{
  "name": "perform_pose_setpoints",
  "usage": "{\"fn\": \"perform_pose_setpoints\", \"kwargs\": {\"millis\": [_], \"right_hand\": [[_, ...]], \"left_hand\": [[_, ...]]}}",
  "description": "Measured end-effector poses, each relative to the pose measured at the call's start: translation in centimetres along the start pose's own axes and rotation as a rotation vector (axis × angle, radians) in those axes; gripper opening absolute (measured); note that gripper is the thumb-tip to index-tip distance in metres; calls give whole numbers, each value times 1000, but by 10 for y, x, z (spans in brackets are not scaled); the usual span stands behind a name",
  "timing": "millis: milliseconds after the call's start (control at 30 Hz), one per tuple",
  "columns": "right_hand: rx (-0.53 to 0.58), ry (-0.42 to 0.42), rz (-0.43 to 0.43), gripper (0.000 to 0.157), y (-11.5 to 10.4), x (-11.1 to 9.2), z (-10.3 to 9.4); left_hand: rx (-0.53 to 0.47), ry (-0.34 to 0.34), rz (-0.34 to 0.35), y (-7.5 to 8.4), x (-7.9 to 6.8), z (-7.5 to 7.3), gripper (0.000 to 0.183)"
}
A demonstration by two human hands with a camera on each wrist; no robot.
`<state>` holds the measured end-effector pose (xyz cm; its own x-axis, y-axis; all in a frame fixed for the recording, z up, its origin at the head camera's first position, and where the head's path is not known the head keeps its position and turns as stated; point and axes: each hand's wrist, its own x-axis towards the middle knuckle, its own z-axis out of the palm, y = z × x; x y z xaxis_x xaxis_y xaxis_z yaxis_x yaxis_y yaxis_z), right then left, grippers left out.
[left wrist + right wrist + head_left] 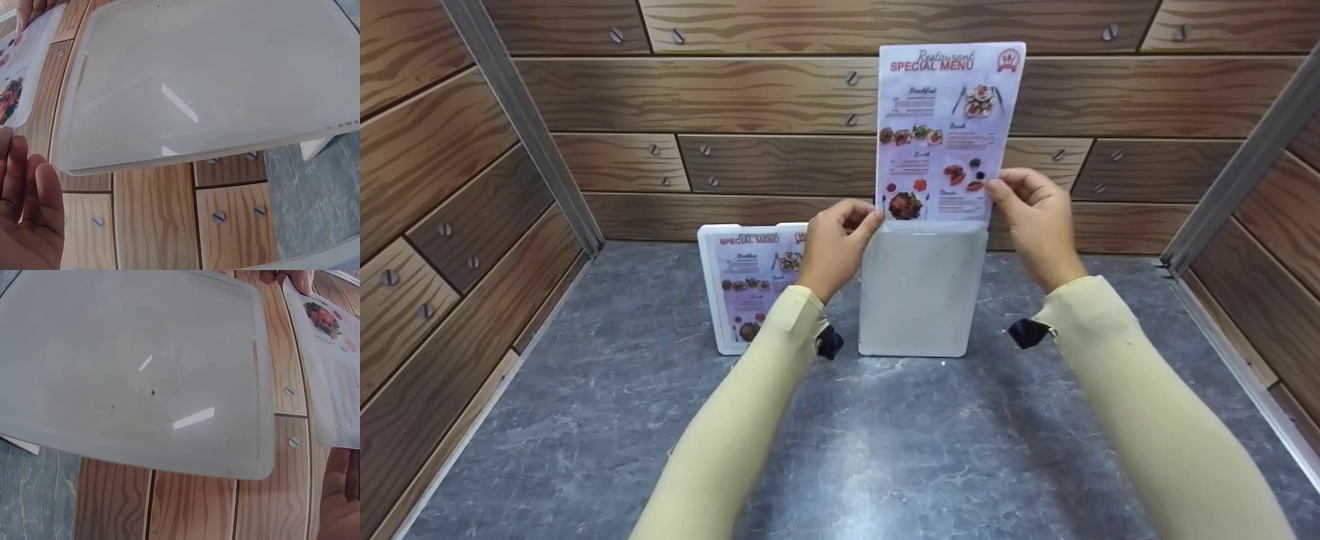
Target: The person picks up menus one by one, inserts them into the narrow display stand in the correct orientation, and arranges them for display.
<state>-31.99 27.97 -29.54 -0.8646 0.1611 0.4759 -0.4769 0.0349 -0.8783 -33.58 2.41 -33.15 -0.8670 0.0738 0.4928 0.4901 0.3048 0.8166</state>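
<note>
A printed restaurant menu card (951, 135) stands upright over a white display stand (922, 292), its lower edge close over the stand's top edge in the head view. With thumb and fingers my left hand (840, 244) pinches the card's lower left corner. My right hand (1035, 225) pinches its right edge, somewhat higher. From the left wrist, the card (19, 73) shows apart from the stand's clear, glossy panel (214, 73). The right wrist view also has a gap between the card (332, 377) and the stand (140, 371).
Left of the white stand is a second white stand (709, 285) with a matching menu in it, partly covered by my left hand and sleeve. Both rest on the grey marbled tabletop (840, 450). Wood-patterned walls (780, 97) close off the back and sides.
</note>
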Motion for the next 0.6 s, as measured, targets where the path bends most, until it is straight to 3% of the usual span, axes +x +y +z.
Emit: {"fn": "perform_pose_setpoints", "kwargs": {"millis": [600], "right_hand": [[-82,6,13,6,11,16,-3]], "left_hand": [[96,-17,-10,-3,15,5,18]]}}
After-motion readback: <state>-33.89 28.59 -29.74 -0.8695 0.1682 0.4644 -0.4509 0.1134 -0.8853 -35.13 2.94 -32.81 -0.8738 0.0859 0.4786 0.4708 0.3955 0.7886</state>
